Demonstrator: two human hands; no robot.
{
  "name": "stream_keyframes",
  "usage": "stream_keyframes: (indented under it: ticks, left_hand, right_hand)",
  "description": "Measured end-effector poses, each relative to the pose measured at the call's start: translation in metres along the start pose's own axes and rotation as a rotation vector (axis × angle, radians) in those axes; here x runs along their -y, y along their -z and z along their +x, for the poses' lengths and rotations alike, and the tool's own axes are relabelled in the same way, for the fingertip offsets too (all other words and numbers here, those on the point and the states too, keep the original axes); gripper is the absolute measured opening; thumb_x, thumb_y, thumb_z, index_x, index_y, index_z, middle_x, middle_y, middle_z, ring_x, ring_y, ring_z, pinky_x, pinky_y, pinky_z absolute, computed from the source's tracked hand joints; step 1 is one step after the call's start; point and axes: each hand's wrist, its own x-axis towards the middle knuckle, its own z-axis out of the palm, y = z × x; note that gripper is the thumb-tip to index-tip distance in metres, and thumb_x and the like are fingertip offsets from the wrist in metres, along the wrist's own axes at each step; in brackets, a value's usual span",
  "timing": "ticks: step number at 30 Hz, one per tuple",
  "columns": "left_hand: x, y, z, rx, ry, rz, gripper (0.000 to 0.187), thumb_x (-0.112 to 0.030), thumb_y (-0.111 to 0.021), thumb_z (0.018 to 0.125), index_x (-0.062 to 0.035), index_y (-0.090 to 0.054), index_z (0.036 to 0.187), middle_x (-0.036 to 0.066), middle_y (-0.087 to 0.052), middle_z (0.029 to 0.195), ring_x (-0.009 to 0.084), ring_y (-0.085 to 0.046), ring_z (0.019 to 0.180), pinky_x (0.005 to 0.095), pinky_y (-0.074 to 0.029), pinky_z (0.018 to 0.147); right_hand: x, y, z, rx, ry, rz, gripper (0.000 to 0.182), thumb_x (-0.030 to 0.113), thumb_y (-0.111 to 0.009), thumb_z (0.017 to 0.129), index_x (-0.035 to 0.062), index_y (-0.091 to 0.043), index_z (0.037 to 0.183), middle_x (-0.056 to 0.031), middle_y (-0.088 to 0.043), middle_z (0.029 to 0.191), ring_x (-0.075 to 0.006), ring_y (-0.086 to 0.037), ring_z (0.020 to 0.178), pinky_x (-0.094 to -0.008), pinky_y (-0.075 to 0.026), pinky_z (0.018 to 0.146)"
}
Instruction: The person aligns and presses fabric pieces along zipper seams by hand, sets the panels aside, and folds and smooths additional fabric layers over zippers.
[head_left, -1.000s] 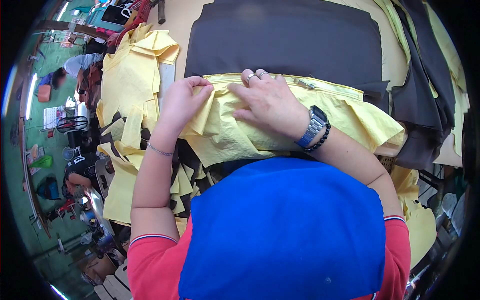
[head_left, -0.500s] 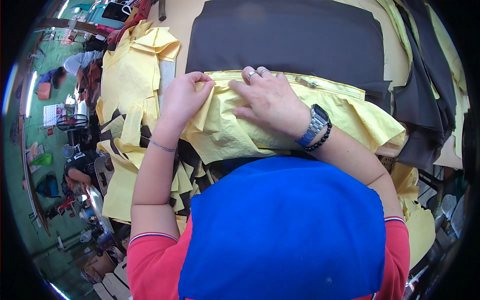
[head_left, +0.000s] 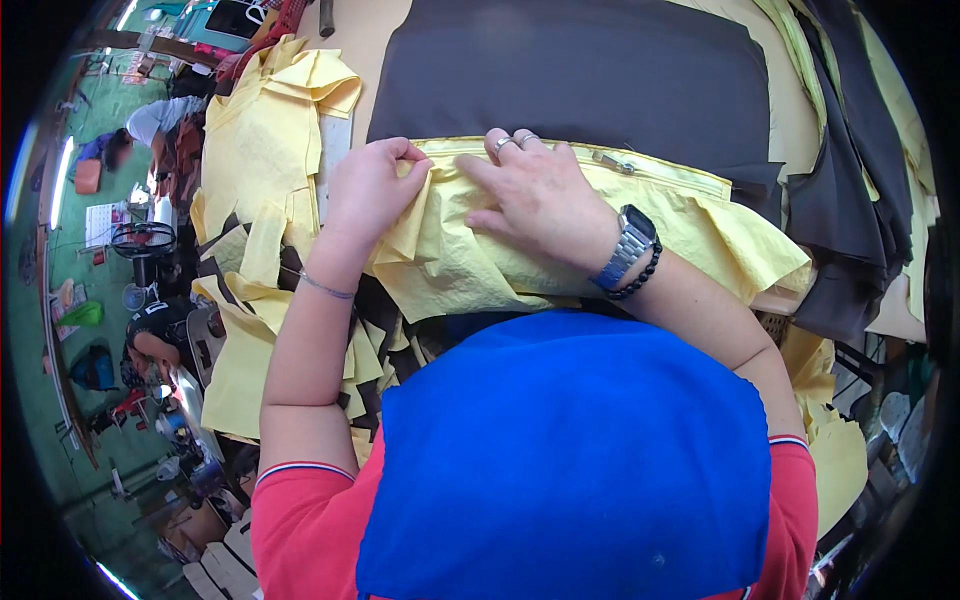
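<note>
A dark fabric panel [head_left: 580, 75] lies flat on the table, and along its near edge runs a yellow zipper [head_left: 680, 178] with a metal slider [head_left: 613, 162]. Yellow fabric [head_left: 470, 265] hangs from the zipper toward my body. At the zipper's left end my left hand [head_left: 375, 190] pinches the edge of the yellow fabric between thumb and fingers. My right hand [head_left: 545, 195], with rings on two fingers, rests open on the yellow fabric, its fingertips on the zipper left of the slider.
Yellow cut pieces [head_left: 260, 150] are piled at the left. More dark fabric [head_left: 850, 210] drapes over the table's right side. A dark rod-like tool [head_left: 326, 18] lies at the back edge. At far left, co-workers [head_left: 165, 120] are by a fan [head_left: 143, 240].
My left hand has shifted very slightly left and up with the pinched fabric. My right hand stays nearly in place.
</note>
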Motion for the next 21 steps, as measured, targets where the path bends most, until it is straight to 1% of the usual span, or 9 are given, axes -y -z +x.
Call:
stream_keyframes:
  ticks: [2,5,8,11,14,17,21]
  left_hand:
    - [0.000,-0.002,-0.002,-0.019,-0.011,0.002,0.024,-0.032,-0.073,0.090,-0.0096,-0.078,0.096,0.015,-0.074,0.084,0.0344,-0.072,0.082,0.0434,-0.056,0.076]
    - [0.009,-0.006,-0.003,-0.071,-0.086,-0.003,0.027,-0.029,-0.076,0.092,-0.0038,-0.077,0.101,0.012,-0.076,0.085,0.0220,-0.072,0.076,0.0332,-0.055,0.074]
    - [0.028,-0.010,0.000,-0.015,-0.002,-0.255,0.027,-0.025,-0.075,0.094,0.0001,-0.077,0.104,0.010,-0.077,0.088,0.0153,-0.071,0.080,0.0307,-0.055,0.077]
    - [0.028,-0.004,-0.002,0.004,0.039,-0.291,0.027,-0.022,-0.075,0.095,0.0039,-0.076,0.106,0.009,-0.077,0.090,0.0114,-0.069,0.083,0.0288,-0.055,0.079]
    - [0.030,-0.002,-0.001,0.024,0.066,-0.303,0.026,-0.020,-0.074,0.095,0.0041,-0.076,0.105,0.009,-0.077,0.090,0.0122,-0.070,0.083,0.0287,-0.055,0.079]
    - [0.032,0.001,0.003,0.024,0.041,-0.257,0.025,-0.023,-0.074,0.092,-0.0009,-0.077,0.103,0.014,-0.078,0.090,0.0231,-0.075,0.082,0.0339,-0.057,0.079]
    - [0.028,0.006,0.008,0.059,0.046,-0.216,0.025,-0.024,-0.074,0.092,-0.0012,-0.078,0.102,0.013,-0.078,0.089,0.0227,-0.075,0.081,0.0339,-0.056,0.078]
  right_hand:
    - [0.003,-0.005,0.000,-0.040,-0.002,-0.016,0.059,0.049,-0.072,0.088,0.0178,-0.059,0.137,-0.0100,-0.058,0.121,-0.0258,-0.059,0.110,-0.0441,-0.051,0.081]
    - [0.004,-0.004,0.001,0.002,-0.008,-0.022,0.061,0.050,-0.071,0.089,0.0189,-0.058,0.140,-0.0115,-0.058,0.123,-0.0268,-0.059,0.111,-0.0452,-0.052,0.082]
    - [0.003,-0.008,0.001,-0.026,-0.008,-0.033,0.061,0.051,-0.071,0.089,0.0184,-0.059,0.139,-0.0120,-0.058,0.123,-0.0273,-0.059,0.112,-0.0456,-0.052,0.082]
    - [0.004,-0.007,0.001,-0.019,-0.011,-0.019,0.061,0.051,-0.071,0.089,0.0179,-0.059,0.139,-0.0122,-0.058,0.123,-0.0277,-0.059,0.112,-0.0459,-0.052,0.082]
    - [0.004,-0.004,0.001,0.005,-0.018,-0.005,0.060,0.050,-0.071,0.089,0.0174,-0.059,0.139,-0.0122,-0.058,0.123,-0.0277,-0.059,0.112,-0.0463,-0.052,0.082]
    - [0.004,-0.004,0.001,0.001,-0.016,-0.007,0.059,0.050,-0.071,0.089,0.0173,-0.059,0.138,-0.0119,-0.058,0.122,-0.0275,-0.059,0.112,-0.0465,-0.052,0.082]
    - [0.003,-0.004,0.001,-0.003,-0.015,0.001,0.058,0.049,-0.071,0.089,0.0173,-0.060,0.137,-0.0114,-0.058,0.121,-0.0270,-0.059,0.112,-0.0456,-0.052,0.082]
